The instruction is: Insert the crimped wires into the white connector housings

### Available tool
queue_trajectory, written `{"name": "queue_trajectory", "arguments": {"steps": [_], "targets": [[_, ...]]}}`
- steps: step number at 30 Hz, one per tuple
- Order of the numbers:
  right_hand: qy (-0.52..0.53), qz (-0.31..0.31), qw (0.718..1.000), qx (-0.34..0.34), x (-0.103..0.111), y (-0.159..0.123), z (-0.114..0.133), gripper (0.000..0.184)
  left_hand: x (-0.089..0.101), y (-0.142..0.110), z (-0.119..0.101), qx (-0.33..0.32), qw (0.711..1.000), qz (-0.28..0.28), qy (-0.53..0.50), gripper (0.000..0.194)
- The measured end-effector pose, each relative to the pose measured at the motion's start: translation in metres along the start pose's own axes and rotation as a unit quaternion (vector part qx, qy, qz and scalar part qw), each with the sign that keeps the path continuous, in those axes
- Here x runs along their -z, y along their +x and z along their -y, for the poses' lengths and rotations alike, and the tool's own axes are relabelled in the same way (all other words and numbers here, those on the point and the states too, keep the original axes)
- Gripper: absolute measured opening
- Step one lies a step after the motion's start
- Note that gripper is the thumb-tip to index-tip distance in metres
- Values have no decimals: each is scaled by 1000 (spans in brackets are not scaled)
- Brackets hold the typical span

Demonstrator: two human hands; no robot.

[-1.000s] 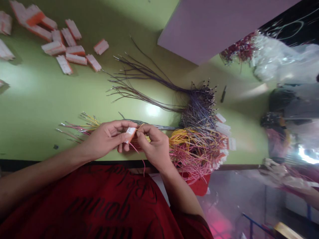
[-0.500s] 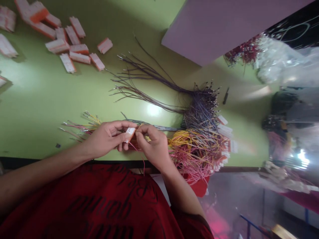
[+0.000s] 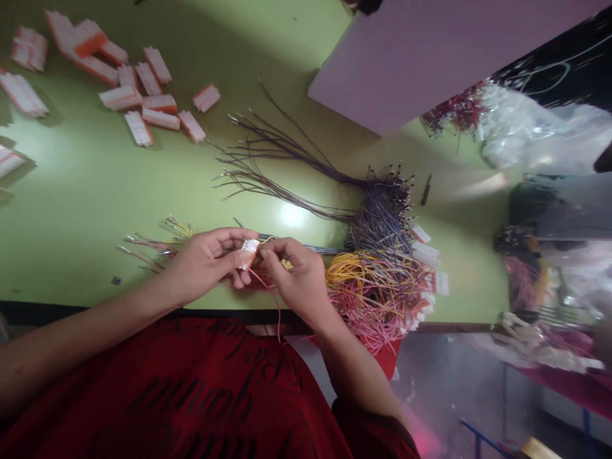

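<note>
White-and-orange connector block (image 3: 249, 254), small, oblong, pink wire (image 3: 268, 288) trailing, left fingers (image 3: 243, 257) pinching it, right fingers (image 3: 266, 252) pressed together

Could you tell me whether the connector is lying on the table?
No, the left hand holds the connector in its fingers.

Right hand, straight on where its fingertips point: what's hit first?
The right hand would likely meet the white-and-orange connector in the left hand; depth gap unclear.
</note>
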State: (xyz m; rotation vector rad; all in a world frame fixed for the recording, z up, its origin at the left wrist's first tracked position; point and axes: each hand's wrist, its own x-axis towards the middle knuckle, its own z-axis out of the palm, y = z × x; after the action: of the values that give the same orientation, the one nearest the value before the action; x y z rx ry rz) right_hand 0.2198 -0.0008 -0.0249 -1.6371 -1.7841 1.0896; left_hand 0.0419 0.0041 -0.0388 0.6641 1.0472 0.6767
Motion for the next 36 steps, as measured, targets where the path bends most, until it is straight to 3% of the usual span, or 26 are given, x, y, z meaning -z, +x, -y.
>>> {"name": "queue_trajectory", "arguments": {"steps": [3,6,9,11,16,19,22,24,26,28,32,36], "targets": [[-50,-50,997,37,14,30,-3,17,1,4,-4,0,999,-33,-6,38],[-203,-135,966,84,25,71,-19,16,2,7,-7,11,999,-42,-9,39],[-327,-94,937,84,27,100,-39,16,4,10,-6,22,999,-39,-14,40],[-353,-84,928,85,27,105,-48,17,6,10,-5,23,999,-39,-20,41],[-243,-158,952,100,44,84,-44,13,8,12,-7,28,998,-42,-31,43],[-168,-157,965,125,48,68,-27,9,7,14,-8,36,998,-40,-26,42],[-116,-96,975,161,38,57,-4,10,4,15,-6,39,999,-31,-7,43],[-63,-18,984,168,27,50,10,11,4,16,-2,27,999,-28,-2,44],[6,80,985,155,18,43,17,11,4,17,1,13,999,-32,-6,45],[52,120,983,132,13,36,15,10,4,17,2,5,999,-43,-15,45],[25,21,993,114,12,26,-5,11,4,16,-2,18,998,-44,-35,40],[-30,-24,994,98,9,20,-16,12,3,14,-8,39,998,-46,-34,38]]}}
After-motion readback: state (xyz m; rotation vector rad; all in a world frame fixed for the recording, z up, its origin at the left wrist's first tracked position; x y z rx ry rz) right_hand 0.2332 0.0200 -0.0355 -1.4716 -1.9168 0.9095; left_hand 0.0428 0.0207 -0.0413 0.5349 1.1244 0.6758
